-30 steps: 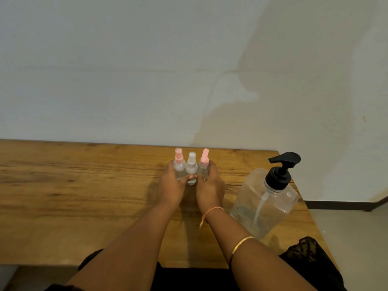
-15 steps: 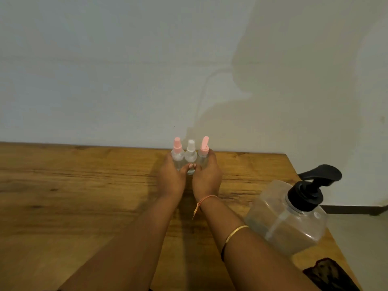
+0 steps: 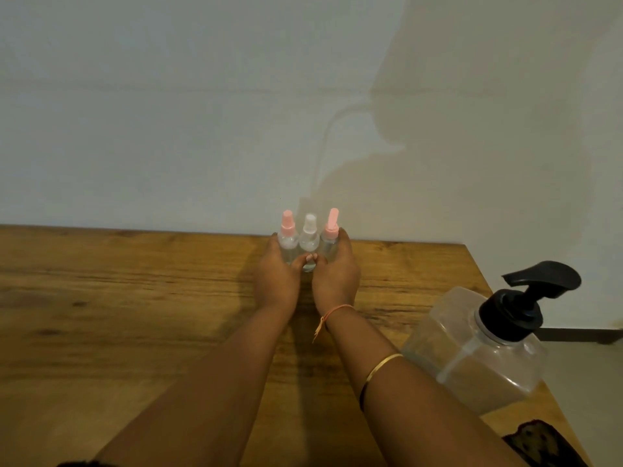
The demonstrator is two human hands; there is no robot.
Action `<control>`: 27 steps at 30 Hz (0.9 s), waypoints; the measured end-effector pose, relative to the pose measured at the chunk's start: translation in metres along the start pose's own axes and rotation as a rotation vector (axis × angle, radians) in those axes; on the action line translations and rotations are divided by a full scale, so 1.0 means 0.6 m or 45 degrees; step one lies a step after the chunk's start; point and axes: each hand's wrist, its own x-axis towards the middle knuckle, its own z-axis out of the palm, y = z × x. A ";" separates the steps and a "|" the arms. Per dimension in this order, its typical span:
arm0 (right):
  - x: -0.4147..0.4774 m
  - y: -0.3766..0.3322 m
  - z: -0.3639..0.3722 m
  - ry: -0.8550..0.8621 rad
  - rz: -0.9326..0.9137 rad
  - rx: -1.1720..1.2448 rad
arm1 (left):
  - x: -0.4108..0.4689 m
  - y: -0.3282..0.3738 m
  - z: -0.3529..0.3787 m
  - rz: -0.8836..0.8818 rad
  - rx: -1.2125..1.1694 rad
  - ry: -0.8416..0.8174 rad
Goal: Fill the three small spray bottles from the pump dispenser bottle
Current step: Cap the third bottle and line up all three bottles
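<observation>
**Both hands cupped round the three spray bottles at the table's far edge**

On my feed a pale wall (image 3: 168,112) fills the upper half, and a wooden table (image 3: 101,315) runs below it. The pump dispenser bottle (image 3: 472,358), clear with a black pump head, stands near the table's right edge, well apart from the hands.

My left hand (image 3: 274,279) curls round the left pink-capped bottle (image 3: 287,237) and my right hand (image 3: 337,278) curls round the right pink-capped bottle (image 3: 330,235). The white-capped bottle (image 3: 309,235) is squeezed between them. All three stand upright in a touching row close to the wall, caps on. My thumbs meet in front of the middle one.

A thread bracelet (image 3: 332,313) and a gold bangle (image 3: 382,365) sit on my right forearm.
</observation>
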 end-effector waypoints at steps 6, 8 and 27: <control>-0.011 -0.010 -0.010 -0.036 0.075 -0.034 | -0.001 0.003 -0.005 -0.066 0.098 0.007; -0.024 -0.013 -0.017 -0.040 0.070 -0.013 | -0.012 0.002 -0.009 -0.060 0.110 0.007; -0.206 -0.092 -0.219 -0.427 0.019 -0.332 | -0.193 0.089 -0.105 -0.186 -0.041 -0.381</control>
